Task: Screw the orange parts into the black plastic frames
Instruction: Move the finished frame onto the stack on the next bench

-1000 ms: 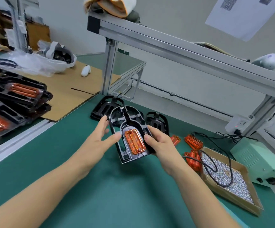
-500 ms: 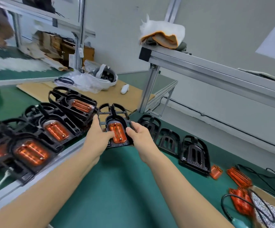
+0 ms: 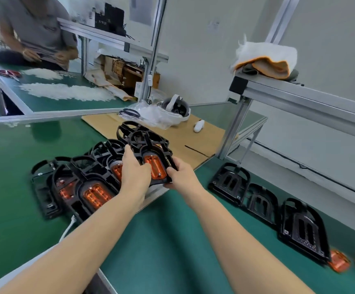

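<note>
Together, left hand (image 3: 134,172), right hand (image 3: 181,174), gripping assembled frame (image 3: 151,153)

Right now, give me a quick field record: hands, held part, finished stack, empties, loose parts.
left hand: left hand grips the near-left edge of the held frame
right hand: right hand grips its near-right edge
held part: black plastic frame with orange insert fitted, over the stack's far end
finished stack: overlapping row of black frames with orange inserts, left of the hands
empties: three black frames without inserts in a row on the green mat, right side
loose parts: orange parts at the right edge
</note>
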